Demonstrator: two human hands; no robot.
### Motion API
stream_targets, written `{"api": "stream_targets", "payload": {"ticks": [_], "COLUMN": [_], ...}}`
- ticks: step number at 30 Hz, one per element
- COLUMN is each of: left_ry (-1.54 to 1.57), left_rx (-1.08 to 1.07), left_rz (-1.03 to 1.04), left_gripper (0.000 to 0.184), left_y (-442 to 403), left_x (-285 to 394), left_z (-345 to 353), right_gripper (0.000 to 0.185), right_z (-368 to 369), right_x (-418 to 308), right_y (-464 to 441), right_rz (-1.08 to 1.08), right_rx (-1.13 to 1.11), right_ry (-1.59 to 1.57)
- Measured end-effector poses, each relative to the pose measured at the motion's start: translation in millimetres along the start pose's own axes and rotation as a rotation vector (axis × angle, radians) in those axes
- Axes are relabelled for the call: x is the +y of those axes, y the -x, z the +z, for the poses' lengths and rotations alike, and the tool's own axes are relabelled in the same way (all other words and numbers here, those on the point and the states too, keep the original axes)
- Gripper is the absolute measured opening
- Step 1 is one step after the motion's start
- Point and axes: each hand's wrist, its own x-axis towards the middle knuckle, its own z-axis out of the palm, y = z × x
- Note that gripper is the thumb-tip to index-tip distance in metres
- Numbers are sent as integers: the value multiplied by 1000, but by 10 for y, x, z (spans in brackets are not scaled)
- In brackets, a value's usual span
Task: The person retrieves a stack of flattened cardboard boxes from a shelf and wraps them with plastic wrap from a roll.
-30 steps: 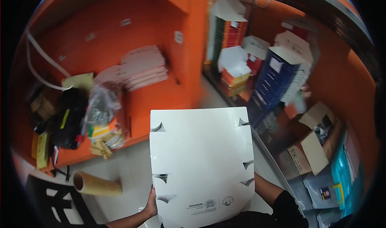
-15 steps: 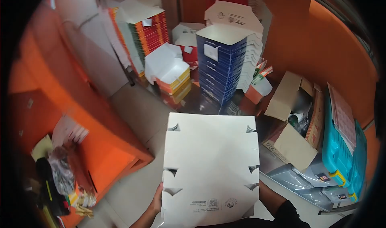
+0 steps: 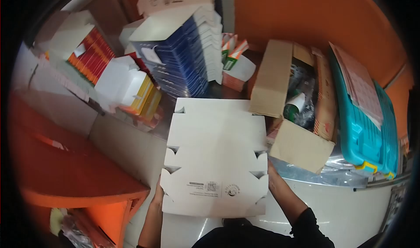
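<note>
A stack of flat white cardboard box blanks (image 3: 216, 138), notched along both sides, is held in front of my body. Small dark print and a round logo show near its closest edge. My left hand (image 3: 158, 190) grips the left edge, its fingers mostly hidden by the cardboard. On the opposite edge is my right hand (image 3: 271, 173), also largely hidden behind the blanks. Just beyond the stack rises a tall pile of nested dark blue boxes (image 3: 173, 66) with open white flaps.
Yellow open boxes (image 3: 146, 101) and a red-orange box pile (image 3: 94, 55) stand at the left back. An open brown carton (image 3: 271, 79) with plastic-wrapped items is to the right, beside a teal-lidded bin (image 3: 361, 125) carrying papers. An orange counter (image 3: 87, 200) borders the left.
My view has turned right, so the box piles sit further left and the carton nearer the middle. The blanks, still between both hands, appear slightly higher and further left.
</note>
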Motion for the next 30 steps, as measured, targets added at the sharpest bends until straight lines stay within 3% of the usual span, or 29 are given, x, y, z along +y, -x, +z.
{"api": "stream_targets", "payload": {"ticks": [1, 3, 6, 8, 9, 10, 11, 12, 13, 15, 18, 22, 24, 25, 27, 30], "left_ry": [-21, 5, -170, -241, -312, -321, -219, -118, -139, -144, -165, -177, -391, -390, -262, -334], "left_rx": [-11, -62, -22, -27, -4, -7, -61, -113, -118, -139, -126, -244, -311, -318, -250, -208], "left_rz": [-4, -18, -39, 70, 134, 128, 41, -50, -58, 14, 89, -94, 134, 136, -9, -122], "left_gripper": [59, 58, 59, 60, 61, 61, 61, 62, 62, 62, 62, 65, 70, 70, 72, 88], "left_y": [-6, 75, -59, -198, -222, -253, -262, -269, -300, -363, -463, -487, -803, -910, -1047, -1212], "left_x": [127, 359, 413, 350, 287, 270, 255, 246, 210, 151, 209, 599, 591, 602, 583, 555], "left_z": [128, 441, 462, 370, 307, 277, 216, 176, 118, -2, 37, 309, 348, 407, 478, 361], "right_gripper": [42, 30, 41, 45, 51, 58, 61, 54, 54, 44, 35, 30, 28, 28, 29, 31], "right_z": [-127, -381, -496, -1204, -1277, -1038, -835, -595, -524, -427, -203, -246, -219, -191, -133, -91], "right_x": [-21, 1, -246, 360, 654, 769, 902, 868, 1064, 1385, 1245, 1394, 1200, 1095, 895, 804], "right_y": [-52, 10, 852, 720, 758, 694, 754, 888, 839, 639, 789, 524, 375, 326, 296, 289], "right_rz": [-9, -327, -382, -372, -267, 140, 336, 485, 481, 92, 165, 72, 28, 20, -1, 33], "right_rx": [4, 99, 118, -6, 21, 145, 82, -227, -229, -400, -222, -337, -263, -261, -116, -64], "right_ry": [-22, 346, 518, 491, 414, 285, 22, -278, -301, -297, -441, -497, -449, -448, -441, -382]}}
